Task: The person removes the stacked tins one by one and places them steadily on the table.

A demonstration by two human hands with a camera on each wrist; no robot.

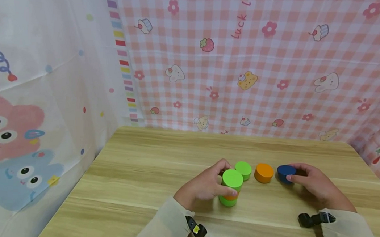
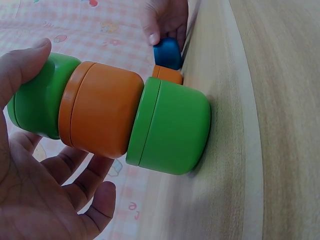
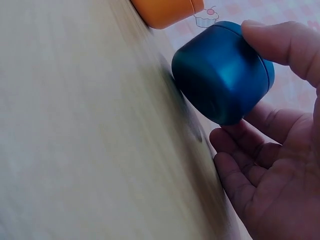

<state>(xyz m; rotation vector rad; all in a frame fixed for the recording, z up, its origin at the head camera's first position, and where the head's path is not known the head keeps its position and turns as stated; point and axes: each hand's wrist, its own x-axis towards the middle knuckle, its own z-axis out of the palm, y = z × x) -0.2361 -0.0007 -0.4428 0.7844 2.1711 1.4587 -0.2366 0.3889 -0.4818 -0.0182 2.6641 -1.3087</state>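
My left hand (image 1: 203,184) holds a stack of three small round lidded jars. In the left wrist view these are a green jar (image 2: 46,100) on top, an orange jar (image 2: 102,107) in the middle and a second green jar (image 2: 172,127) at the bottom, against the tabletop. The thumb lies on the upper green jar, the fingers round the far side. Over on the right, my right hand (image 1: 316,185) pinches a dark blue jar (image 1: 284,172) between thumb and fingers. In the right wrist view this blue jar (image 3: 225,72) is tilted close over the wood.
A loose orange jar (image 1: 264,173) stands between the stack and the blue jar. Just behind the stack is another green jar (image 1: 243,169), partly covered by it. The wooden table (image 1: 162,145) ends at a pink checked cloth (image 1: 192,75); a white printed cloth (image 1: 62,125) hangs at left.
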